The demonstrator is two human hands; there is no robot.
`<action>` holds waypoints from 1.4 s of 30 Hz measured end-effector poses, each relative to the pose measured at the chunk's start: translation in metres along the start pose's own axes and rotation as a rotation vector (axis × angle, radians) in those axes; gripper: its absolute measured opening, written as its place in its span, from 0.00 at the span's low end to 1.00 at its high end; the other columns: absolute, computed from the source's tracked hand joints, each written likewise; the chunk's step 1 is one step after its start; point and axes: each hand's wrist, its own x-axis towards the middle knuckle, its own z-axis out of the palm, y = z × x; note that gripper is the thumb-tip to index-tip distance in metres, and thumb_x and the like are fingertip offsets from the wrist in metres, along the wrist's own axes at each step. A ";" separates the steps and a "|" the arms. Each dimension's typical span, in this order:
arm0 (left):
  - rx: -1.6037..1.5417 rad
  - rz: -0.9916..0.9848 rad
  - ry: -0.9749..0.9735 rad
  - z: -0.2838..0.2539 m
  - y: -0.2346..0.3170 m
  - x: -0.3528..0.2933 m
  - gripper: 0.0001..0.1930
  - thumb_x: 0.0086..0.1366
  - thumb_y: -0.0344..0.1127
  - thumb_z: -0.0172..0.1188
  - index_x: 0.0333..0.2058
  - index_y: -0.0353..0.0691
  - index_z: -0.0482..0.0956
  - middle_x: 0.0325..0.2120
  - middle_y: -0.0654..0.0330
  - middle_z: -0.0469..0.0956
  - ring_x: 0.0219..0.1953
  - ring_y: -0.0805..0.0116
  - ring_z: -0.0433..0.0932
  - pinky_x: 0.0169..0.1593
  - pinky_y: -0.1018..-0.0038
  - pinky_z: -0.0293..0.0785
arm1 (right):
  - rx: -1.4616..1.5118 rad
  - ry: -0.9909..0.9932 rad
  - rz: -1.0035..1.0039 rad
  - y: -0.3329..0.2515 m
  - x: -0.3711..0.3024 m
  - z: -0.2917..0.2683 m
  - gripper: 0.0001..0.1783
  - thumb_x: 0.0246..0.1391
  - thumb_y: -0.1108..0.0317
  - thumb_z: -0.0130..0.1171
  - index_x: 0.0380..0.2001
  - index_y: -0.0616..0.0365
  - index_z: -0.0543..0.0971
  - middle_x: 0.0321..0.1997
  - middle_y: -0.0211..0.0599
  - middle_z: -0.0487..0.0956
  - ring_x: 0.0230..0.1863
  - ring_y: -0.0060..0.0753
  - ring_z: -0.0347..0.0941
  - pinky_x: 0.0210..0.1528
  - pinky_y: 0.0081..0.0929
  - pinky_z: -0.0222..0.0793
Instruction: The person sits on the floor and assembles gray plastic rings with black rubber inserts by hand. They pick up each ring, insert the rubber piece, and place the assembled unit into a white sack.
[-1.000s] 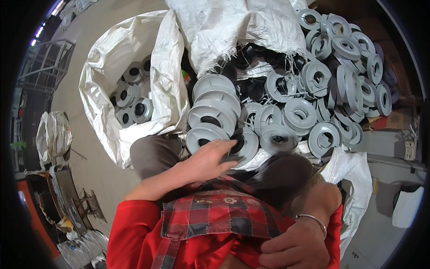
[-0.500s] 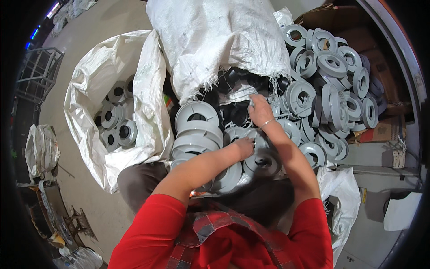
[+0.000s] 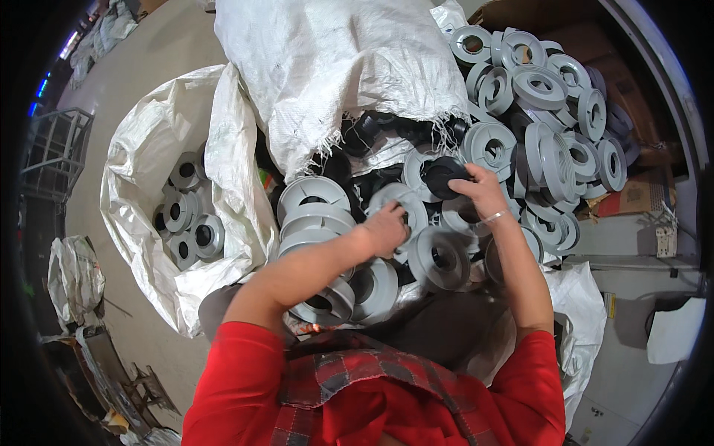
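Note:
My right hand (image 3: 482, 192) pinches a round black plastic ring (image 3: 445, 175) by its right edge, thumb and fingers closed on it. The black piece is raised over the pile of grey rings. Over to the left, my left hand (image 3: 385, 229) has its fingers curled at the hole of a grey flanged plastic ring (image 3: 410, 199), gripping it. Just in front of both hands, another grey flanged ring (image 3: 421, 262) lies tilted. A stack of grey rings (image 3: 315, 195) stands left of my left hand. More black rings (image 3: 360, 134) show in the mouth of a big white woven sack (image 3: 342, 59).
On the left, an open white woven sack (image 3: 134, 241) holds several grey ring pieces with black centres (image 3: 209, 236). A large heap of grey rings (image 3: 554, 160) fills the right side, beside cardboard (image 3: 647, 195). A metal frame (image 3: 56, 145) stands far left.
My right hand has drawn back from the sack's mouth and moved right, now with a black ring in it. My left hand has shifted slightly left, with a grey ring at its fingers.

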 end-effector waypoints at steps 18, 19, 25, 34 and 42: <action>-2.134 -0.595 0.884 -0.080 0.069 -0.130 0.22 0.65 0.45 0.55 0.49 0.32 0.69 0.40 0.58 0.74 0.41 0.71 0.74 0.46 0.72 0.72 | -0.600 -0.129 -0.447 -0.052 -0.108 0.097 0.48 0.36 0.63 0.69 0.60 0.60 0.58 0.50 0.55 0.65 0.52 0.51 0.64 0.53 0.38 0.64; -2.139 -0.610 0.870 -0.075 0.070 -0.135 0.22 0.65 0.45 0.55 0.49 0.32 0.69 0.40 0.58 0.74 0.40 0.71 0.74 0.45 0.72 0.72 | -0.640 -0.164 -0.445 -0.056 -0.111 0.100 0.46 0.37 0.61 0.68 0.59 0.61 0.58 0.50 0.55 0.63 0.52 0.53 0.62 0.54 0.38 0.62; -2.086 -0.626 0.756 -0.081 0.075 -0.146 0.24 0.64 0.48 0.56 0.48 0.31 0.70 0.39 0.59 0.74 0.39 0.72 0.74 0.42 0.73 0.72 | -0.845 -0.259 -0.748 -0.048 -0.116 0.109 0.41 0.32 0.63 0.70 0.49 0.66 0.61 0.47 0.55 0.61 0.50 0.57 0.58 0.53 0.42 0.61; -2.155 -0.661 0.853 -0.083 0.086 -0.148 0.22 0.63 0.45 0.57 0.46 0.30 0.72 0.38 0.58 0.75 0.36 0.72 0.74 0.40 0.72 0.72 | -0.397 -0.161 -0.367 -0.029 -0.115 0.125 0.32 0.38 0.55 0.68 0.39 0.69 0.68 0.37 0.50 0.73 0.39 0.43 0.71 0.39 0.33 0.69; -1.596 -0.680 0.790 -0.089 0.096 -0.162 0.26 0.60 0.41 0.61 0.52 0.31 0.67 0.42 0.55 0.75 0.43 0.70 0.73 0.49 0.73 0.68 | -0.207 -0.303 -0.572 -0.025 -0.088 0.117 0.42 0.50 0.38 0.55 0.43 0.75 0.70 0.28 0.50 0.78 0.18 0.38 0.76 0.19 0.29 0.73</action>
